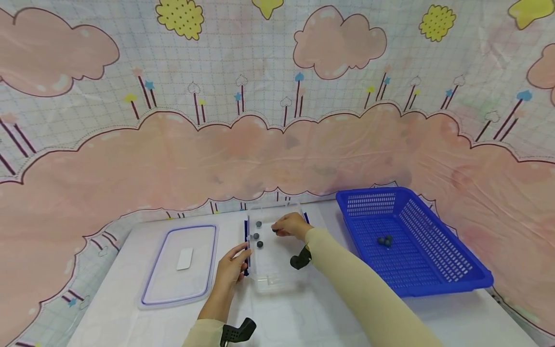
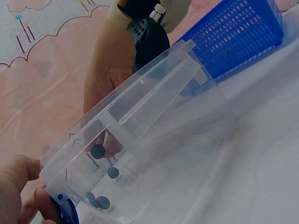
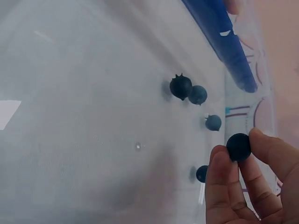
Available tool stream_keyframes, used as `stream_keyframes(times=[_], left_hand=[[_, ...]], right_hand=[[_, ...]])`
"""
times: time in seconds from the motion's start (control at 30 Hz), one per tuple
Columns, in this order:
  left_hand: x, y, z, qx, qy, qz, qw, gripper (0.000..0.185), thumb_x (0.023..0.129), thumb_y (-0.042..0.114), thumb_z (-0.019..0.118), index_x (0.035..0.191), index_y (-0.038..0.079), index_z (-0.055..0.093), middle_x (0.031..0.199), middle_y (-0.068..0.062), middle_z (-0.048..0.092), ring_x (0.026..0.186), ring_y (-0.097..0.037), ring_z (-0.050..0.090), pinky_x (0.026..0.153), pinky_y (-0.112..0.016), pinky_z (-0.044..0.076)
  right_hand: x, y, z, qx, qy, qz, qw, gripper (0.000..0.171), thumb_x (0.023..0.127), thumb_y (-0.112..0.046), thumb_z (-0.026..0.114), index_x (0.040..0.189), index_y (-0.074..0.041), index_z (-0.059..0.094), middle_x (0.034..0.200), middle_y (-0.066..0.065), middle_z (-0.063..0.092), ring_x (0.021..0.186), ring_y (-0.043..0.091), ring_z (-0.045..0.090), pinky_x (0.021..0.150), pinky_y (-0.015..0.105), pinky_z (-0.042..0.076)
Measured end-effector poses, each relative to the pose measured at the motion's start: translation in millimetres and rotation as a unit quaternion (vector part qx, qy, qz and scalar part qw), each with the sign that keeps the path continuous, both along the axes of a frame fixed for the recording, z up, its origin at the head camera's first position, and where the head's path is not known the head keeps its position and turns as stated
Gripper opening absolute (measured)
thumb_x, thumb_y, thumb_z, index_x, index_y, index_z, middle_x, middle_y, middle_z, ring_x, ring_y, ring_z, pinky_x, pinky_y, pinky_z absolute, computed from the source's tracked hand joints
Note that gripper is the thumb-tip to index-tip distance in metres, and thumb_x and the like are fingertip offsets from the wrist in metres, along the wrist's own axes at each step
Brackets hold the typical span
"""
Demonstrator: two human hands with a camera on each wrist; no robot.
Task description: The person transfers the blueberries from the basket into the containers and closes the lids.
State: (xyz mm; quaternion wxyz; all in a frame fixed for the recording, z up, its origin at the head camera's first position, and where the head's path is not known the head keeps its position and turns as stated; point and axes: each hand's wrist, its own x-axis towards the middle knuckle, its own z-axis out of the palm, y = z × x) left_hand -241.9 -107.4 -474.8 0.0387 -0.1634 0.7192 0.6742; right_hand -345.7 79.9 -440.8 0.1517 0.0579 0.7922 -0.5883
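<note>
A clear plastic box (image 1: 277, 262) with blue side latches stands on the table. Several dark blueberries (image 1: 260, 244) lie on its floor along the left wall. Over the box, my right hand (image 1: 291, 225) pinches one blueberry (image 3: 238, 147) between thumb and fingers. The held blueberry (image 2: 97, 151) shows through the clear wall in the left wrist view. My left hand (image 1: 231, 265) holds the box's left side, with fingers (image 2: 46, 203) beside the blue latch (image 2: 69, 212) and the thumb against the rim.
At the right stands a blue perforated basket (image 1: 433, 270) with several blueberries (image 1: 384, 240) inside. A clear lid (image 1: 165, 284) with a blue seal and a white label (image 1: 184, 259) lies flat to the left. Behind the white table (image 1: 117, 284) hangs a patterned cloth (image 1: 243, 164).
</note>
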Motion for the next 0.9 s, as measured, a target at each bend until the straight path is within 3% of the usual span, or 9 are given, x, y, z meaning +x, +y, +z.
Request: stream_keyframes(times=[0.3,0.57,0.77,0.87,0.9], left_hand=[[-0.4,2,0.0,-0.006,0.001,-0.002,1.0,0.046,0.091,0.029,0.069,0.133,0.015,0.062,0.073,0.004,0.053,0.061,-0.006,0.048,0.053,-0.02,0.039],[-0.6,2,2.6,0.005,0.004,-0.002,1.0,0.045,0.092,0.027,0.068,0.134,0.014,0.061,0.071,0.005,0.053,0.059,-0.005,0.047,0.051,-0.019,0.038],[-3.9,0,4.7,-0.005,0.002,-0.001,1.0,0.044,0.092,0.028,0.068,0.134,0.016,0.061,0.073,0.004,0.054,0.06,-0.005,0.047,0.052,-0.019,0.038],[-6.1,1,4.9,-0.008,0.001,-0.001,1.0,0.043,0.092,0.028,0.068,0.134,0.016,0.062,0.075,0.004,0.055,0.061,-0.005,0.048,0.052,-0.019,0.038],[-6.6,1,4.7,-0.008,0.001,-0.003,1.0,0.043,0.093,0.028,0.068,0.134,0.016,0.062,0.075,0.004,0.056,0.061,-0.005,0.048,0.053,-0.019,0.038]], right_hand=[[3.8,3,0.9,0.009,0.003,0.007,1.0,0.022,0.092,-0.011,0.069,0.107,0.004,0.07,0.11,0.015,0.07,0.085,0.017,0.067,0.085,0.028,0.055],[-1.8,18,25.3,-0.009,0.041,0.026,0.999,0.023,0.093,-0.007,0.066,0.112,0.006,0.067,0.117,0.018,0.066,0.11,0.031,0.065,0.086,0.028,0.055],[-12.9,76,47.3,-0.048,0.075,0.007,0.996,0.036,0.096,-0.003,0.059,0.127,0.015,0.054,0.128,0.029,0.058,0.111,0.031,0.064,0.095,0.033,0.052],[-10.9,121,53.3,-0.063,0.104,-0.006,0.993,0.039,0.095,-0.003,0.059,0.127,0.019,0.051,0.117,0.027,0.062,0.1,0.025,0.067,0.098,0.037,0.05],[-15.5,143,47.3,-0.079,0.125,0.006,0.989,0.037,0.093,-0.006,0.064,0.123,0.016,0.057,0.111,0.023,0.065,0.095,0.022,0.068,0.095,0.034,0.052]])
